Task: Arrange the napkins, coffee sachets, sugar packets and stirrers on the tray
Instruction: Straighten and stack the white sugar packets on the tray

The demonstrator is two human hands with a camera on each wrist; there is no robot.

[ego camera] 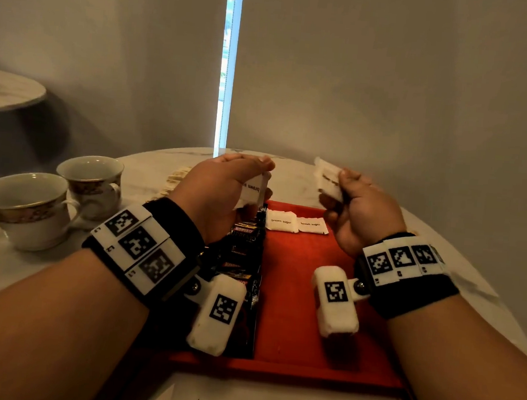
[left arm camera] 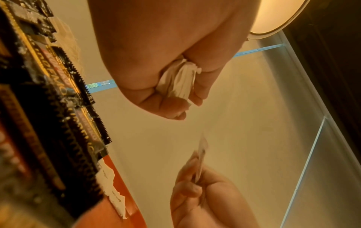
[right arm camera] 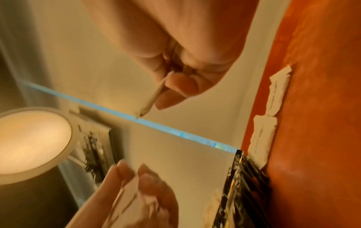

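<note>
A red tray lies on the round table in front of me. Black coffee sachets lie overlapping in a column along its left side. Two white brown sugar packets lie side by side at its far edge. Above the tray's far left corner, my left hand grips a small bunch of sugar packets; the left wrist view shows the bunch bundled in the fist. Above the far right corner, my right hand pinches a single sugar packet, seen edge-on in the right wrist view.
Two patterned teacups stand on the table left of the tray. A beige pile lies behind my left hand; I cannot tell what it is. A small round side table stands at the far left, with walls close behind.
</note>
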